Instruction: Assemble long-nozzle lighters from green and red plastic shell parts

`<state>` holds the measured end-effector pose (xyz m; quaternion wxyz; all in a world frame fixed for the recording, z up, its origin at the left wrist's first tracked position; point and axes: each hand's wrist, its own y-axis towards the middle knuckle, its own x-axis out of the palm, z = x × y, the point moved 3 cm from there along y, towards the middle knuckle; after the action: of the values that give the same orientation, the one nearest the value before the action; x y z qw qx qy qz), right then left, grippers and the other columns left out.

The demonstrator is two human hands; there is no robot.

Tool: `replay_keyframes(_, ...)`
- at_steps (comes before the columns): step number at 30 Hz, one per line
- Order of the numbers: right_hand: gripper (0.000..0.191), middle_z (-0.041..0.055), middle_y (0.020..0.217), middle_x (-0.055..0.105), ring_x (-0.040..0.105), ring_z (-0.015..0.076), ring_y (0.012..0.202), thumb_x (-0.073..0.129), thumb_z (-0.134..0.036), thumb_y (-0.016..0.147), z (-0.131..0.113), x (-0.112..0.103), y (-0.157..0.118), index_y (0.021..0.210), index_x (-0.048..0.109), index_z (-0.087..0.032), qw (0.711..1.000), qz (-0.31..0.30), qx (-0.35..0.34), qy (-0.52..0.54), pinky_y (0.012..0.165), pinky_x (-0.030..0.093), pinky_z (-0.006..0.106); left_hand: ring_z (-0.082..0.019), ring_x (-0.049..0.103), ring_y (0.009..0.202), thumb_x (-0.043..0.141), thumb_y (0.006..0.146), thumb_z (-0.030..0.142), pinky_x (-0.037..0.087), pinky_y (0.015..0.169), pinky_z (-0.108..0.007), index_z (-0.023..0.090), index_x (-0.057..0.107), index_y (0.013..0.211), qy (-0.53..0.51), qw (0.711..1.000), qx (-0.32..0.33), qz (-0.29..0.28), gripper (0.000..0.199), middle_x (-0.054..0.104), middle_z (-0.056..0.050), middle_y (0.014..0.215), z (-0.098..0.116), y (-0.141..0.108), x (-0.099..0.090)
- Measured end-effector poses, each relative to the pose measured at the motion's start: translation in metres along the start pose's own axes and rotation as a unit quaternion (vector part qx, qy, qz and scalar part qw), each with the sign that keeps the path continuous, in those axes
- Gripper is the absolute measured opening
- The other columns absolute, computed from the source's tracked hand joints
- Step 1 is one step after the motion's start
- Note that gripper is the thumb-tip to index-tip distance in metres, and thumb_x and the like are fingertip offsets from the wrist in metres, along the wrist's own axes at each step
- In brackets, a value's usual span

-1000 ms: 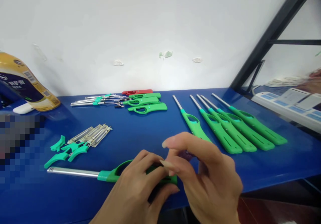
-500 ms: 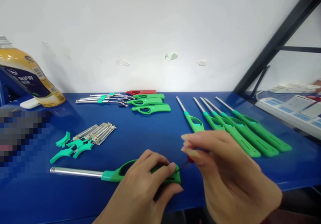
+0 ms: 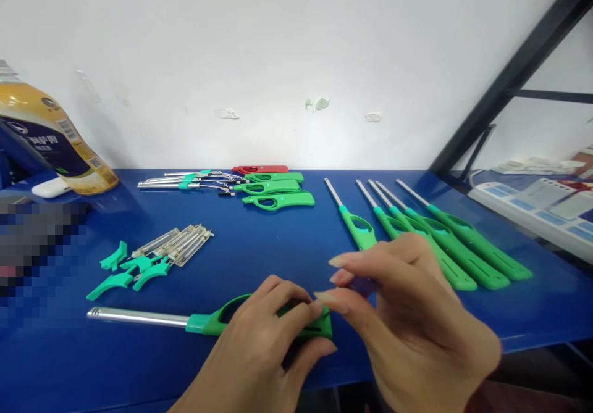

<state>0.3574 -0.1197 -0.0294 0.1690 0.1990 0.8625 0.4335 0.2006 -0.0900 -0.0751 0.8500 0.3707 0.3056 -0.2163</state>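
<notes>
A green gas lighter [image 3: 199, 324] with a long metal tube lies across the front of the blue table, its tube pointing left. My left hand [image 3: 262, 333] is closed over its handle, pressing it down, with the thumb along the near edge. By the handle's right end, my right hand [image 3: 412, 320] grips a small screwdriver [image 3: 364, 286]. Its handle is mostly hidden in the fingers, and the thin tip meets the lighter's end, partly covered by my thumb.
Several assembled green lighters [image 3: 440, 249] lie at right. Green triggers [image 3: 111, 284] and clear fuel tanks [image 3: 189, 244] sit at left. Behind are handle shells [image 3: 278, 200] and metal tubes [image 3: 171, 184] with wires. A yellow bottle [image 3: 55, 135] stands far left, a white tray [image 3: 532, 209] far right.
My right hand has shifted left and its thumb now lies closer to the lighter's end, hiding more of the screwdriver. My left hand and the lighter hold nearly still.
</notes>
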Motion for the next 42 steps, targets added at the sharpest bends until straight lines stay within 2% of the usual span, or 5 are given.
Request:
replay_keyframes(6, 0.035, 0.0009, 0.117, 0.078, 0.077, 0.0172, 0.102, 0.057, -0.004, 0.102, -0.012, -0.001, -0.002, 0.117, 0.078, -0.028, 0.995, -0.082, 0.037, 0.04, 0.082, 0.066, 0.027, -0.022, 0.074, 0.096, 0.065, 0.106, 0.027, 0.061, 0.088, -0.04, 0.025, 0.07, 0.113, 0.015, 1.0, -0.002, 0.005, 0.009, 0.077, -0.002, 0.109, 0.001, -0.001, 0.001)
replay_keyframes(12, 0.037, -0.0015, 0.09, 0.073, 0.069, 0.0141, 0.076, 0.078, -0.001, 0.088, -0.013, 0.001, -0.003, 0.113, 0.081, -0.029, 1.0, 0.017, -0.004, -0.009, 0.063, 0.062, 0.025, -0.021, 0.069, 0.092, 0.062, 0.106, 0.023, 0.062, 0.087, -0.041, 0.025, 0.071, 0.108, -0.008, 1.0, -0.01, -0.01, 0.009, 0.075, -0.001, 0.104, 0.0, -0.001, 0.002)
replay_keyframes(32, 0.049, -0.0026, 0.089, 0.069, 0.067, 0.0132, 0.076, 0.08, -0.003, 0.088, -0.004, -0.01, -0.003, 0.127, 0.08, -0.033, 0.999, 0.023, 0.005, -0.044, 0.064, 0.059, 0.026, -0.023, 0.069, 0.094, 0.072, 0.099, 0.019, 0.06, 0.089, -0.042, 0.026, 0.071, 0.112, -0.008, 0.999, -0.023, -0.025, 0.014, 0.076, 0.0, 0.107, -0.004, 0.0, 0.003)
replay_keyframes(37, 0.043, 0.0008, 0.125, 0.076, 0.075, 0.0182, 0.103, 0.067, -0.007, 0.099, -0.006, -0.002, -0.006, 0.131, 0.077, -0.033, 0.998, -0.068, 0.013, -0.015, 0.085, 0.065, 0.03, -0.024, 0.069, 0.1, 0.07, 0.101, 0.022, 0.06, 0.095, -0.044, 0.025, 0.071, 0.114, -0.006, 0.999, -0.024, -0.031, 0.013, 0.075, -0.002, 0.109, -0.003, -0.002, 0.003)
replay_keyframes(42, 0.053, 0.0002, 0.098, 0.07, 0.066, 0.0156, 0.083, 0.076, 0.0, 0.089, -0.002, -0.002, -0.007, 0.13, 0.079, -0.035, 1.0, 0.008, -0.01, 0.002, 0.066, 0.061, 0.027, -0.025, 0.069, 0.098, 0.068, 0.1, 0.017, 0.06, 0.089, -0.043, 0.026, 0.072, 0.11, -0.003, 0.999, -0.021, -0.024, 0.014, 0.076, -0.001, 0.109, -0.003, -0.002, 0.003)
